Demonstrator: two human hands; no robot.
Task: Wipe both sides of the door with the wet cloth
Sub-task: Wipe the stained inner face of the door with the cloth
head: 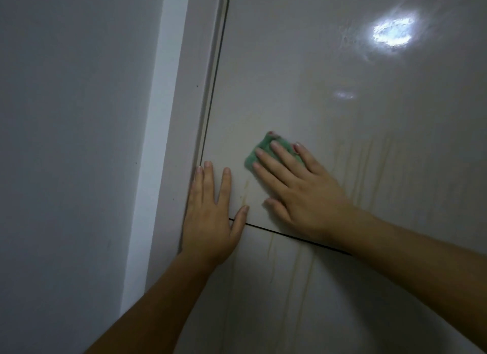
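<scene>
A glossy pale door fills the right of the view, crossed by a thin dark groove lower down. Yellowish drip streaks run down its surface right of and below my hands. My right hand lies flat with spread, straight fingers, pressing a small green cloth against the door; most of the cloth is hidden under the fingers. My left hand rests flat on the door's left edge, fingers straight, partly over the frame, holding nothing.
The door frame runs diagonally along the door's left edge, with a lighter trim strip beside it. A plain grey wall covers the left. A bright light reflection shines on the upper door.
</scene>
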